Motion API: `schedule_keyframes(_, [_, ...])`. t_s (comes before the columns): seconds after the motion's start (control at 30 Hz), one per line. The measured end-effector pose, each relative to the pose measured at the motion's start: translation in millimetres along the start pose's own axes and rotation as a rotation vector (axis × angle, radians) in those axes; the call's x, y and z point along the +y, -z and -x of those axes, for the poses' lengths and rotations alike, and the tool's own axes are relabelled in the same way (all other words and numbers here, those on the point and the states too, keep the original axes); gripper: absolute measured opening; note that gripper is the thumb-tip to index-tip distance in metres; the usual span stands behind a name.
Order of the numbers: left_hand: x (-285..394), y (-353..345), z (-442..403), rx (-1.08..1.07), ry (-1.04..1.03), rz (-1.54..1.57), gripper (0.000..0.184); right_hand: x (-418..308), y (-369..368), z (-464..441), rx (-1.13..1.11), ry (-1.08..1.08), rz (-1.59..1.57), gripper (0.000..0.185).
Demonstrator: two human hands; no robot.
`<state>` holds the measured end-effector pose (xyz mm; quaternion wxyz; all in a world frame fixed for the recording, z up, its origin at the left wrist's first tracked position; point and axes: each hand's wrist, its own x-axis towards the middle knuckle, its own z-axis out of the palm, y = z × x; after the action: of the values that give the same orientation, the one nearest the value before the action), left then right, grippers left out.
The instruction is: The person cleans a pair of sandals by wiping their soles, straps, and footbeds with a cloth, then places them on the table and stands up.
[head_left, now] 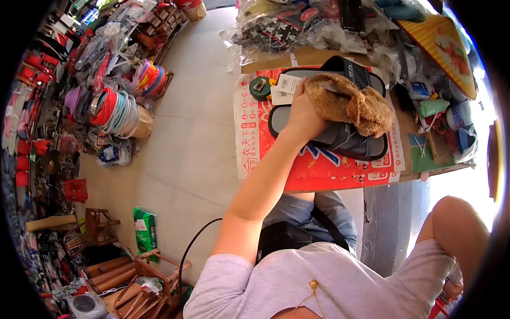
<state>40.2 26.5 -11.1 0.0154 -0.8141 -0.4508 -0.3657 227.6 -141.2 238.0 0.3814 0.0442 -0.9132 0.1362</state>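
Observation:
My left hand is closed on the left side of a brown fluffy item, with most of its fingers hidden. The item lies over a pair of dark grey and black slide sandals, which have white tags near their left ends. Just left of the tags is a green round tape measure. The sandals rest on a red and white printed sheet on the table. On the right side, my right arm is bent and its hand is out of view.
Plastic-wrapped goods sit along the table's far side. A yellow cone-shaped hat and a green item are at the right. Crowded shelves, buckets, wooden chairs and a green bag stand to the left.

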Motion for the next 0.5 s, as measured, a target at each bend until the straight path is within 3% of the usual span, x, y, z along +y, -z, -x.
schedule_keyframes(0.5, [-2.8, 3.1, 2.9, -0.048, 0.026, -0.006, 0.042, -0.1, -4.8, 1.7, 0.006, -0.004, -0.005, 0.058])
